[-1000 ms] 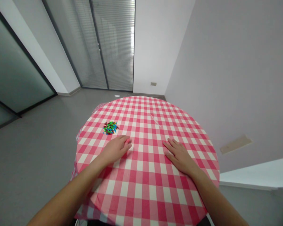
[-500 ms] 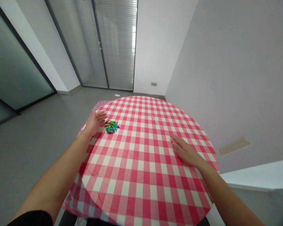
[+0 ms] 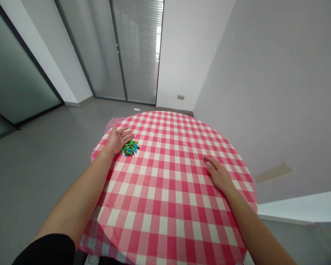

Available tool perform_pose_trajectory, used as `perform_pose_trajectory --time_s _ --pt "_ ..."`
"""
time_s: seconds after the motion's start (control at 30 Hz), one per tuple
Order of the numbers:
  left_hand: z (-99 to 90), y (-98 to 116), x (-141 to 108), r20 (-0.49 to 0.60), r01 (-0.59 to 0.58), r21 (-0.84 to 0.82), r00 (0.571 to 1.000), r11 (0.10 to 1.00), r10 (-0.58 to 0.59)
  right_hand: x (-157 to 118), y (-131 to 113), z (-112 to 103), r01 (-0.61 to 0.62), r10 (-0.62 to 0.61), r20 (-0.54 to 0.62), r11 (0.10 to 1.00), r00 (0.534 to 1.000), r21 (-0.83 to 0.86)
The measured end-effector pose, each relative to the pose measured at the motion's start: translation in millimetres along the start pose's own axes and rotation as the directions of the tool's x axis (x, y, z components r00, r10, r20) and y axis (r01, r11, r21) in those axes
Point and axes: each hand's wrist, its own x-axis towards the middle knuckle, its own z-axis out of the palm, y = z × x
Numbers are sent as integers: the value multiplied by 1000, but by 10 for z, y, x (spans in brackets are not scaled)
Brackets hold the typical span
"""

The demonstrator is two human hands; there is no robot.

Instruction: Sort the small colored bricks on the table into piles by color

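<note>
A small heap of tiny multicoloured pieces (image 3: 130, 148), mostly green, blue and dark red, lies on the left part of the round table under a red-and-white checked tablecloth (image 3: 165, 184). Their exact kind is too small to make out. Beside the heap, at its left and far edge, is my left hand (image 3: 119, 139), fingers stretched out and the palm turned toward the pieces. Nothing shows in it. Over on the right part of the cloth, my right hand (image 3: 218, 173) rests with loosely bent fingers and holds nothing visible.
A grey wall (image 3: 278, 92) rises close to the table's right side. Glass doors with blinds (image 3: 138, 55) stand beyond the far edge. Grey floor (image 3: 57, 147) lies to the left. A small white object (image 3: 137, 109) is on the floor past the table.
My left hand has moved right and slightly away from me, closer to the heap. The right hand has shifted a little to the right, its fingers somewhat more bent. The heap looks unchanged.
</note>
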Motion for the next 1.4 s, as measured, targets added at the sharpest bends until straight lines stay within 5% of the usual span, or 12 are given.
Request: perform_pose_trajectory --time_s 0.43,0.8,1.4 --pt "-63 23 8 -26 -64 181 997 981 70 -7 -35 3 -21 21 15 1000 1000 -14" --pt "93 -28 -27 171 39 112 984 993 -57 -14 -39 6 -7 8 15 999 1000 -33" --pt "255 -53 -234 261 137 0 956 991 -132 -16 -69 0 21 -20 18 1000 1000 -22"
